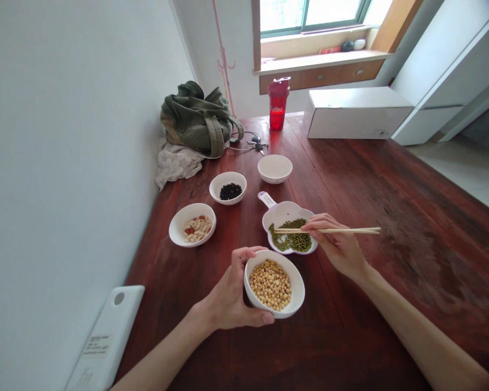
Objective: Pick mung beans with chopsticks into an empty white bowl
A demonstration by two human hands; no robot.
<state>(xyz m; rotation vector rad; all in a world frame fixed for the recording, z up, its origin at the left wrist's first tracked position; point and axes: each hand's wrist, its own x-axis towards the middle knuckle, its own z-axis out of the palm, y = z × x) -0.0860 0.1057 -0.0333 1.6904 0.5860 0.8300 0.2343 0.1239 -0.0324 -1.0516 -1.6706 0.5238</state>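
My left hand [232, 296] grips a white bowl of soybeans [270, 284] by its left side, tilted a little towards me. In my right hand [338, 244] is a pair of chopsticks [350, 231], held nearly level, tips pointing left. The tips reach over a flower-shaped white dish [268, 220] with a purple rim and short handle, touching or just above the mung beans [295, 236] in it. Whether the tips pinch a bean is too small to tell. The soybean bowl is directly in front of this dish, on my side.
Left of the dish stand a bowl of black beans [230, 191] and a bowl of pale and reddish nuts or seeds [198, 228]. Behind are a white bowl [275, 167], keys [258, 145], a green bag [199, 119], a red bottle [277, 103] and a white box [350, 122]. A wall borders the table's left.
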